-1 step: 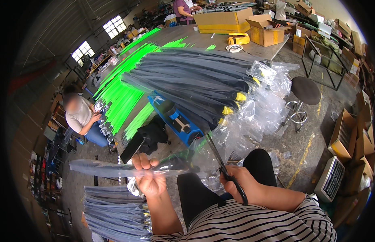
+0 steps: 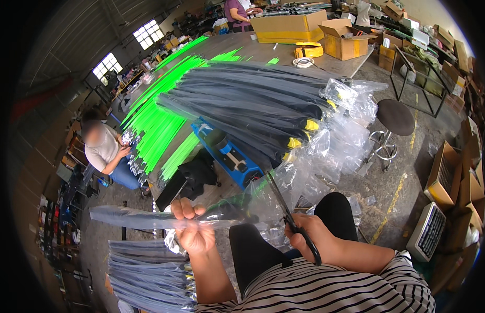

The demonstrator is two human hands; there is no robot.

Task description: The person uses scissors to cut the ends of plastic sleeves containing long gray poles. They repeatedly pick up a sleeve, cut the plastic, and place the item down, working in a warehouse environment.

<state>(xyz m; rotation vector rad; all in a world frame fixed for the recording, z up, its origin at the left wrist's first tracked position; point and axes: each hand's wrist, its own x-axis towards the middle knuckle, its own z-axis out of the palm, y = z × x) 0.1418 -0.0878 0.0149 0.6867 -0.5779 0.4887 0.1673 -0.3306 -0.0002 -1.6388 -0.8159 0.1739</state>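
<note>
Nothing has visibly moved: left fingers [image 2: 187,207] grip a clear sleeve [image 2: 127,217], contents unclear; right fingers [image 2: 309,223] hold scissors [image 2: 282,202].

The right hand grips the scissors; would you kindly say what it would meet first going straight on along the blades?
Most likely the clear plastic around the scissors, though its depth from the right hand is unclear.

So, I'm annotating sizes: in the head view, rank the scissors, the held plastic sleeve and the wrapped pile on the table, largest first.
1. Wrapped pile
2. Held plastic sleeve
3. Scissors
</note>
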